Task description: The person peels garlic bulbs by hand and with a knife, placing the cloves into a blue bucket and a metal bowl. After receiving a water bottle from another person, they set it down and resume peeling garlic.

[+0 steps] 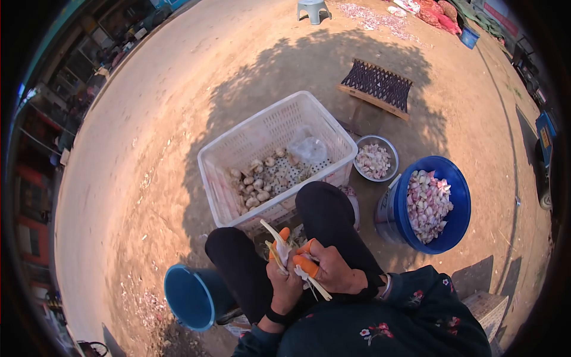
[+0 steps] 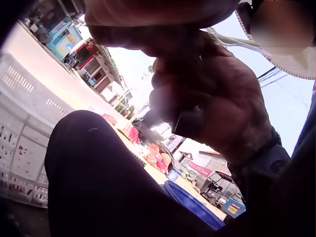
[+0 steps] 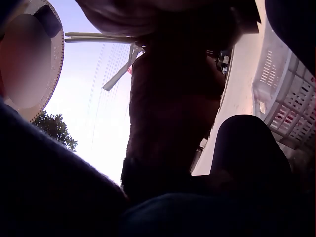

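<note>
Dark floral sleeves (image 1: pixel 416 303) fill the bottom of the frame. Just above them, over the knees, both hands meet. Left hand (image 1: pixel 284 285) has its grip curled round a garlic bulb (image 1: pixel 285 253). Right hand (image 1: pixel 334 272) pinches the same bulb with orange-capped fingertips (image 1: pixel 306 266). Its pale stalk (image 1: pixel 269 229) runs from upper left to lower right between the palms, and both hands touch it. Higher, at centre frame, stands a white crate (image 1: pixel 238 149).

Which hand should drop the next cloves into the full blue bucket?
Probably the right. Both hands grip the garlic bulb, but the right hand lies on the side of the blue bucket of cloves; the left hand would have to cross over.
</note>
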The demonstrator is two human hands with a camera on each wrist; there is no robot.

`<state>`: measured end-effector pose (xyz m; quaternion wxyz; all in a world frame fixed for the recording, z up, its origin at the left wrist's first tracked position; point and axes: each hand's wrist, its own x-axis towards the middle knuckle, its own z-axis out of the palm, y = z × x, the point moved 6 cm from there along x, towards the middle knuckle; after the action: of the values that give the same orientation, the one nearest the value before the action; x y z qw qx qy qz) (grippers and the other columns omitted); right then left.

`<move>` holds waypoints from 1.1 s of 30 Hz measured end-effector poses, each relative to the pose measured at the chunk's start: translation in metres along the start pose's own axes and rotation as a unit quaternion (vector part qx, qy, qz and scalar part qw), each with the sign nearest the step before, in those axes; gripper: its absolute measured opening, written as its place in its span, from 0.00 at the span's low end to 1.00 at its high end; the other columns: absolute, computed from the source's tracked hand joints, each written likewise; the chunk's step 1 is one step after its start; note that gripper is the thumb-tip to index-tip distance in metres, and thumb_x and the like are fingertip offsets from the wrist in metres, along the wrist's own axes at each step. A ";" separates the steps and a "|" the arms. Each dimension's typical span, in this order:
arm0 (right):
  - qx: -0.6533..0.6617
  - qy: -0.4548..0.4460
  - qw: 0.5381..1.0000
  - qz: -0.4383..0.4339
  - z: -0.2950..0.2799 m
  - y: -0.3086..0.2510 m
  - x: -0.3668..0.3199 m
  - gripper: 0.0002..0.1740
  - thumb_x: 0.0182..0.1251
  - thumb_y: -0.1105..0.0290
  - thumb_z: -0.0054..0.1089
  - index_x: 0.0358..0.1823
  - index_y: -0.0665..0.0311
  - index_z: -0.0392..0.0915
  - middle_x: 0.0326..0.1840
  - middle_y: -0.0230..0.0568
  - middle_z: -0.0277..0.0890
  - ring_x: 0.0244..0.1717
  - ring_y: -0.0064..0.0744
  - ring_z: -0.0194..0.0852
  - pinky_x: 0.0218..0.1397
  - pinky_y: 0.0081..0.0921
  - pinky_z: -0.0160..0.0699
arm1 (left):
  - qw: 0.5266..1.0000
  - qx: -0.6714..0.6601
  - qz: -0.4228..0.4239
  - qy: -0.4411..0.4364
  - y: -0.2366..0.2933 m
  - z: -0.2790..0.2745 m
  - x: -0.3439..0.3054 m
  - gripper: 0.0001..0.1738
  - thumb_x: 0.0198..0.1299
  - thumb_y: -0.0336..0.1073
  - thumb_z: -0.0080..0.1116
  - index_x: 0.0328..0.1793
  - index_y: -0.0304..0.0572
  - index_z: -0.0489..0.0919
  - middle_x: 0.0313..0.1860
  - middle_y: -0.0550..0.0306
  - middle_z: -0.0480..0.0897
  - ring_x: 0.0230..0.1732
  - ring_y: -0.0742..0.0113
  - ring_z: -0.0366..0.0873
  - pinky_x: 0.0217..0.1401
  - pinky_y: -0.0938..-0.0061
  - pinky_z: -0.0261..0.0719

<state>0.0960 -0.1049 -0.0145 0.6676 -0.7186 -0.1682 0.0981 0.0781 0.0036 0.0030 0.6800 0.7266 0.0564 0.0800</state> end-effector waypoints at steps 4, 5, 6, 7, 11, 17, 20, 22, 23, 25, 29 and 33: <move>0.083 -0.057 0.994 0.048 -0.002 -0.004 -0.002 0.13 0.67 0.65 0.54 0.41 0.68 0.65 0.31 0.40 0.75 0.32 0.18 0.72 0.33 0.20 0.73 | 0.996 -0.057 -0.067 0.006 -0.010 -0.001 -0.001 0.23 0.63 0.26 0.45 0.66 0.34 0.64 0.37 0.63 0.73 0.34 0.80 0.71 0.37 0.83 0.71; 0.083 -0.057 0.994 0.049 -0.002 -0.002 -0.002 0.13 0.67 0.65 0.54 0.41 0.68 0.65 0.31 0.40 0.75 0.32 0.18 0.72 0.33 0.20 0.73 | 0.992 -0.088 -0.088 0.009 -0.014 0.000 -0.001 0.24 0.63 0.26 0.45 0.66 0.34 0.64 0.36 0.64 0.72 0.34 0.80 0.70 0.38 0.84 0.70; 0.100 -0.059 0.992 0.041 -0.001 0.001 -0.002 0.13 0.67 0.65 0.54 0.42 0.68 0.65 0.31 0.39 0.75 0.31 0.17 0.71 0.33 0.20 0.72 | 0.987 -0.118 -0.109 0.013 -0.017 0.001 -0.002 0.24 0.62 0.26 0.45 0.66 0.34 0.64 0.34 0.66 0.71 0.34 0.81 0.68 0.38 0.84 0.69; 0.116 -0.061 0.991 0.034 0.000 0.003 -0.003 0.13 0.68 0.65 0.54 0.42 0.68 0.65 0.32 0.37 0.74 0.31 0.17 0.70 0.33 0.19 0.71 | 0.987 -0.118 -0.110 0.013 -0.017 0.002 -0.002 0.24 0.62 0.26 0.45 0.66 0.34 0.64 0.34 0.66 0.71 0.34 0.81 0.68 0.38 0.84 0.69; 0.162 -0.041 0.985 0.051 0.001 0.006 -0.004 0.12 0.66 0.67 0.55 0.43 0.66 0.66 0.30 0.34 0.73 0.28 0.19 0.70 0.29 0.20 0.70 | 0.957 -0.250 -0.143 0.031 -0.022 0.003 -0.004 0.24 0.62 0.28 0.46 0.66 0.35 0.63 0.37 0.64 0.74 0.35 0.79 0.73 0.40 0.84 0.73; 0.554 -0.077 0.788 0.259 0.021 -0.024 -0.002 0.14 0.70 0.63 0.48 0.48 0.65 0.69 0.28 0.36 0.70 0.21 0.23 0.67 0.22 0.19 0.64 | 0.873 -0.443 -0.202 0.009 -0.056 0.007 -0.013 0.28 0.61 0.36 0.56 0.65 0.37 0.64 0.44 0.58 0.77 0.45 0.70 0.78 0.49 0.74 0.78; 0.469 -0.083 0.848 0.232 0.001 -0.022 0.010 0.15 0.71 0.63 0.45 0.49 0.67 0.68 0.21 0.32 0.64 0.16 0.20 0.59 0.20 0.19 0.59 | 0.911 -0.363 -0.186 0.052 -0.018 -0.001 0.004 0.23 0.64 0.36 0.51 0.63 0.35 0.65 0.37 0.58 0.77 0.33 0.75 0.77 0.37 0.80 0.78; 0.510 -0.071 0.825 0.234 -0.009 -0.024 0.013 0.17 0.72 0.62 0.43 0.50 0.68 0.69 0.16 0.28 0.58 0.14 0.17 0.52 0.18 0.18 0.54 | 0.898 -0.395 -0.194 0.020 -0.019 -0.008 0.007 0.23 0.65 0.38 0.49 0.63 0.34 0.65 0.32 0.60 0.75 0.27 0.78 0.73 0.30 0.82 0.73; 0.507 -0.075 0.825 0.237 -0.012 -0.027 0.013 0.17 0.72 0.62 0.43 0.50 0.68 0.69 0.16 0.28 0.58 0.14 0.17 0.52 0.18 0.18 0.54 | 0.883 -0.424 -0.202 -0.011 -0.019 -0.008 0.007 0.22 0.66 0.39 0.47 0.62 0.34 0.66 0.26 0.62 0.74 0.20 0.80 0.69 0.23 0.84 0.68; 0.441 -0.051 0.867 0.227 -0.019 -0.029 0.014 0.18 0.73 0.60 0.42 0.50 0.68 0.69 0.16 0.27 0.57 0.14 0.17 0.50 0.18 0.18 0.53 | 0.887 -0.395 -0.237 0.032 -0.015 -0.009 0.007 0.22 0.67 0.41 0.45 0.62 0.34 0.67 0.19 0.64 0.68 0.13 0.80 0.60 0.18 0.83 0.57; 0.485 -0.031 0.844 0.228 -0.019 -0.027 0.012 0.16 0.74 0.63 0.40 0.55 0.64 0.68 0.23 0.23 0.58 0.18 0.13 0.50 0.20 0.13 0.52 | 0.835 -0.482 -0.262 -0.042 -0.011 -0.005 0.006 0.22 0.68 0.43 0.43 0.62 0.37 0.67 0.18 0.63 0.69 0.14 0.79 0.61 0.18 0.83 0.57; 0.428 -0.027 0.873 0.232 -0.019 -0.035 0.013 0.14 0.74 0.61 0.38 0.47 0.63 0.68 0.25 0.29 0.65 0.16 0.15 0.51 0.21 0.15 0.54 | 0.823 -0.489 -0.286 -0.046 -0.014 -0.007 0.004 0.22 0.67 0.44 0.45 0.60 0.35 0.68 0.21 0.61 0.71 0.15 0.76 0.64 0.18 0.82 0.60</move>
<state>0.1108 -0.1158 0.0226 0.8630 -0.3785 0.0436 0.3317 0.0811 0.0119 -0.0101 0.9405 0.2527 0.1834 -0.1344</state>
